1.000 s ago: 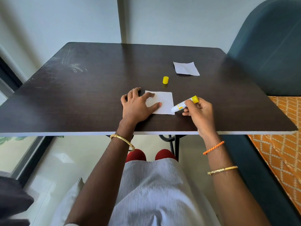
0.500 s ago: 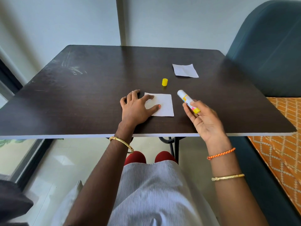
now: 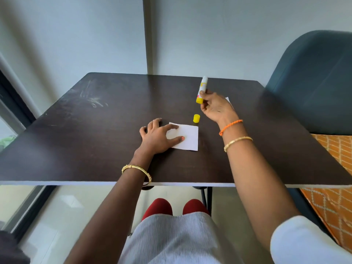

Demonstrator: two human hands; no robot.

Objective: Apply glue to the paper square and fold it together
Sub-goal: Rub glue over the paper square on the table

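Note:
A white paper square (image 3: 187,137) lies flat on the dark table (image 3: 95,130). My left hand (image 3: 158,137) rests on its left part, fingers spread and pressing it down. My right hand (image 3: 215,107) is raised beyond the paper and grips an uncapped glue stick (image 3: 202,89) near its yellow base, white tip pointing up and away. The glue stick's yellow cap (image 3: 196,118) stands on the table just behind the paper's far right corner, below the right hand.
A second white paper (image 3: 229,101) lies farther back, mostly hidden behind my right hand. A dark teal chair (image 3: 312,82) stands at the right, with an orange patterned cloth (image 3: 335,168) beside the table's right edge. A wall rises behind the table.
My right hand has lifted the glue stick off the paper's right edge and carried it up and away, turning its tip upward. The left hand stays on the paper.

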